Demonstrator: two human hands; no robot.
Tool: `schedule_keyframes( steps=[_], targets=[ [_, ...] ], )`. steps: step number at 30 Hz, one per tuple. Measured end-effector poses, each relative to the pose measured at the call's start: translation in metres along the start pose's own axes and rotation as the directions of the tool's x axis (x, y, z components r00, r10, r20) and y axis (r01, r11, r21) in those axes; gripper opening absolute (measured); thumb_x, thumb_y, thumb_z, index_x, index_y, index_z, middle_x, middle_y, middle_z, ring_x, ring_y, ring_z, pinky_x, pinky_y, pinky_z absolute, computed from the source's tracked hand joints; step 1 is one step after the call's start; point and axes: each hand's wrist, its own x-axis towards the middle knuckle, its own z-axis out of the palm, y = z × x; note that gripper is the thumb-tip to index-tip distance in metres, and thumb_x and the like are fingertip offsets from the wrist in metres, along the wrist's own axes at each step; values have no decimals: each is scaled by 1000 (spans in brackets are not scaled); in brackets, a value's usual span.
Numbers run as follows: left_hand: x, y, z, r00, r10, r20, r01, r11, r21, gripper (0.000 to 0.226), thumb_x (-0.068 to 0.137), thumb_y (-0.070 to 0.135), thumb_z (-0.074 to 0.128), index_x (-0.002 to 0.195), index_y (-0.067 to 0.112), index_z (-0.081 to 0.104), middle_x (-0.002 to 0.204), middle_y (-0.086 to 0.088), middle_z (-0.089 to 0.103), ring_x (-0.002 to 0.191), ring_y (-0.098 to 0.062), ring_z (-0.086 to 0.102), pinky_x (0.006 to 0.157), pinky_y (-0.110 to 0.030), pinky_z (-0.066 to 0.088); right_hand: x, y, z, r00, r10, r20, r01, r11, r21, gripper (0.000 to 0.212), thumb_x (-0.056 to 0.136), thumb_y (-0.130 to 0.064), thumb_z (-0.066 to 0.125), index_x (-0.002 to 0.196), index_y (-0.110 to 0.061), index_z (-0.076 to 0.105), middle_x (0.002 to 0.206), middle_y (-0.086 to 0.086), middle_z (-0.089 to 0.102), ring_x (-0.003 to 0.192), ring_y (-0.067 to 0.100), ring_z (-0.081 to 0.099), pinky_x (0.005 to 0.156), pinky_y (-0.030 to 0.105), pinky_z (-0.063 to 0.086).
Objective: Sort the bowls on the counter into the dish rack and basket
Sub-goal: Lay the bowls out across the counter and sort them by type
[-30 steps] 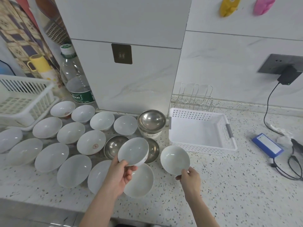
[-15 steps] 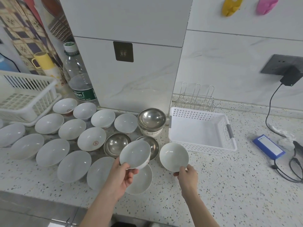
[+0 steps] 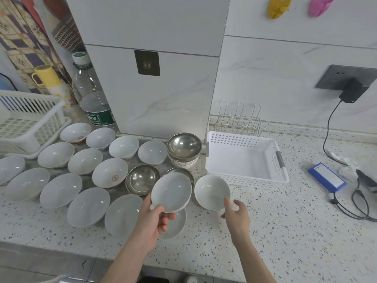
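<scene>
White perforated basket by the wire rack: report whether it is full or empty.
Empty. The white perforated basket shows only its bare floor and walls; no bowl lies inside it.

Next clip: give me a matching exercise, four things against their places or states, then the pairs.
Things:
1. left hand
2. right hand
3. white basket
4. steel bowl

States:
A. stacked on a white ribbed bowl by the wall panel
B. holds a white bowl lifted off the counter
C. stands empty, right of the bowls
D. grips the rim of a white bowl near the basket

Pairs: 1-B, 2-D, 3-C, 4-A
</scene>
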Motion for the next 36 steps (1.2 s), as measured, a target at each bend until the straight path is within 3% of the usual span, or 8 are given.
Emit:
schedule_keyframes(
  steps=[5,9,15,21,26,31,34,36],
  targets=[
    [-6,-3,8,996,31,86,-43,989,142,59,93,-2,46,132,42,45,69,-20,71,47,-14,57,38,-22,39,-14,-4,-15,979,-159,-124,179,968,176,20,96,-31,53,113,-24,60,59,-3,62,56,8,54,56,27,43],
    [-12,-10,15,977,-8,215,-61,948,313,66,94,1,47,137,50,34,72,-22,73,49,-18,58,39,-25,42,-23,-12,-27,959,-261,109,224,937,268,15,98,-23,54,107,-29,65,56,6,60,43,7,39,45,20,36],
    [-22,-36,28,956,-88,280,-49,893,447,67,92,1,42,134,51,29,66,-17,73,53,-17,65,40,-23,41,-35,1,-43,862,-258,437,252,965,72,30,84,-36,63,113,-29,64,48,-5,50,42,5,40,44,16,35],
    [-21,-55,27,945,-113,306,-75,837,542,64,94,7,42,144,44,27,67,-13,74,49,-13,62,42,-23,42,-38,29,-46,875,-234,424,334,926,-178,37,84,-1,57,111,-27,61,48,-6,45,48,5,40,50,14,37],
    [-19,-68,29,954,-71,290,-119,801,587,67,95,23,54,142,55,18,72,-4,75,56,-11,66,46,-19,43,-34,33,-43,873,-227,431,362,894,-263,38,84,-3,55,111,-30,59,44,-8,46,47,4,41,50,12,36],
    [-15,-73,31,936,-11,352,-210,784,583,94,71,36,77,130,73,14,122,29,55,91,3,67,66,-17,53,-30,38,-41,873,-219,435,372,877,-304,37,85,-5,54,112,-31,53,47,-5,51,48,3,46,49,14,38],
    [-13,-71,31,912,30,410,-304,721,623,99,59,36,84,123,77,20,121,45,45,112,18,50,86,-20,53,-30,41,-39,870,-205,448,368,875,-314,37,86,-7,54,112,-32,51,52,-5,54,49,2,48,49,13,38],
    [-12,-70,30,907,43,419,-326,701,634,102,56,36,83,120,80,17,117,50,43,110,21,49,78,-12,52,-30,43,-38,868,-197,456,363,879,-311,36,86,-9,53,114,-31,52,54,-4,54,49,3,48,48,13,38]
  ],
)
